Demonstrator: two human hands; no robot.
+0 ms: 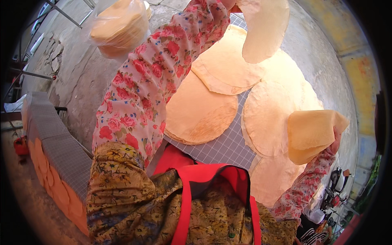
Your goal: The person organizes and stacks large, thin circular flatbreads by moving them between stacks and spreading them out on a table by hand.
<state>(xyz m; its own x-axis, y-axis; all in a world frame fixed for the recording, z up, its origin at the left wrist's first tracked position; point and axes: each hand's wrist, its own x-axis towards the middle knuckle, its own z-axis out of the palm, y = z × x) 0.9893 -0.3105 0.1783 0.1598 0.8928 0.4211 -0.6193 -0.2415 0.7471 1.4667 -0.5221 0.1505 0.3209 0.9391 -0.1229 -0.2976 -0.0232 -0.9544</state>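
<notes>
At the top edge of the view, my left hand holds one end of a thin, round, pale sheet, like a flatbread or pancake, which hangs down from it. At the right, my right hand grips a folded yellowish sheet of the same kind. Between them lie overlapping stacks of round sheets: a browned stack, one above it and one to the right. They rest on a grey surface with a white grid. Part of my left hand is cut off by the frame.
A clear plastic bag holding a stack of round sheets stands at the upper left. Along the left is a long gridded surface with orange-looking rounds beside it. Metal bars cross the far left, and a motorbike stands at the lower right.
</notes>
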